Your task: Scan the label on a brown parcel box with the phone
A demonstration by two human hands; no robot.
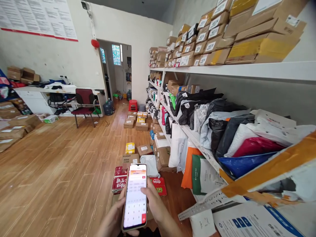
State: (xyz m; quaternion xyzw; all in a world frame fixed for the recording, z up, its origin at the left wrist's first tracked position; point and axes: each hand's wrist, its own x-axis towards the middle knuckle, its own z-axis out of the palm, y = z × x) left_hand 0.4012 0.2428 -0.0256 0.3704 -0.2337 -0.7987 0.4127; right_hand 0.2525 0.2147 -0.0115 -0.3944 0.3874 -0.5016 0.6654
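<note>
A smartphone (135,197) is held upright in both hands at the bottom centre, its lit screen showing a number keypad. My left hand (116,212) wraps the phone's left side and lower edge. On the other side, my right hand (155,200) grips the edge, with its thumb over the screen. Just beyond the phone, a red printed box (119,180), a brown carton (129,158) and a grey plastic parcel (149,165) sit on the floor. Another red box (159,186) shows past my right hand.
White shelves (237,70) run along the right, stacked with labelled cartons (214,33) and bagged parcels (217,128). An orange-taped bar (271,161) juts out near me at right. Farther off are a red chair (85,103), a white desk (32,97) and a doorway.
</note>
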